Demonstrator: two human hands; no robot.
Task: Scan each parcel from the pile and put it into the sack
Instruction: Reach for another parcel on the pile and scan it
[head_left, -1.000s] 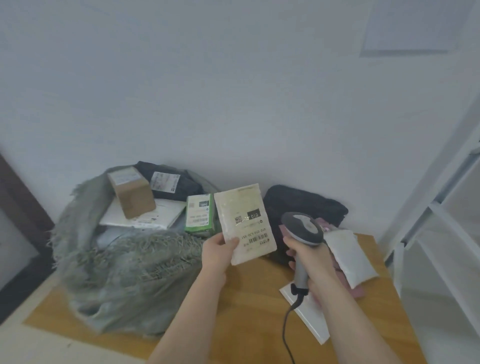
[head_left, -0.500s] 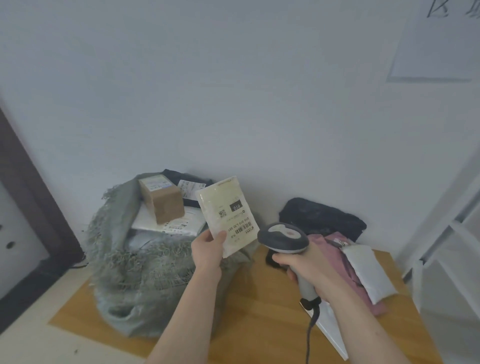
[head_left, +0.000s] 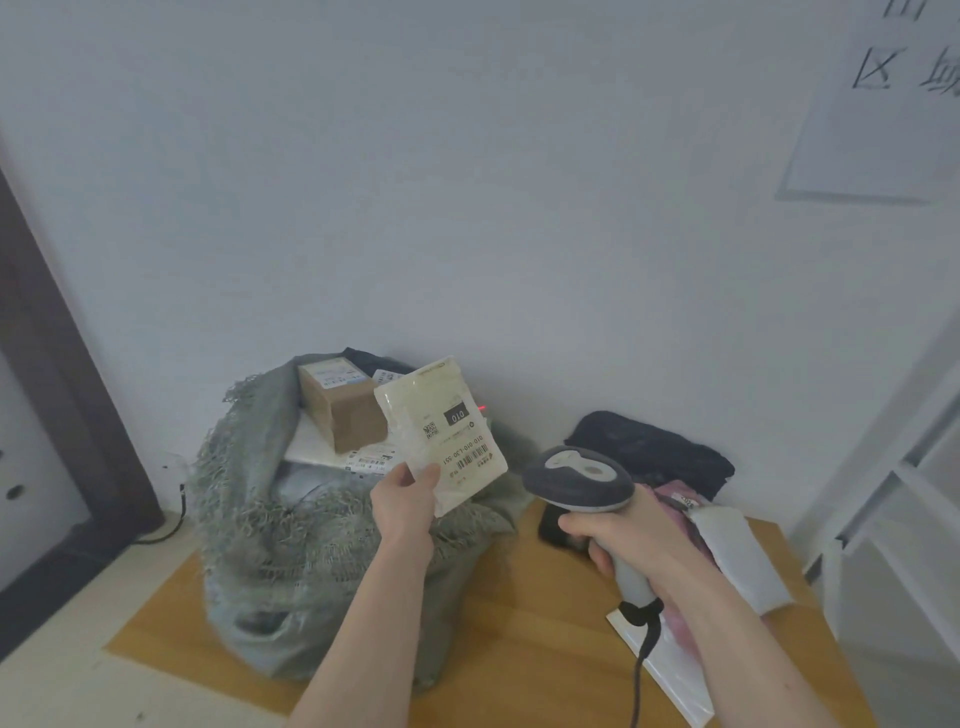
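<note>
Parcels already lie in the open grey sack at far left, where a brown box tops them, while the left hand pinches a cream parcel above its rim and the right hand grips the scanner.

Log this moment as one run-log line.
left hand: holds cream parcel above sack | right hand: grips scanner | step: scanning
</note>
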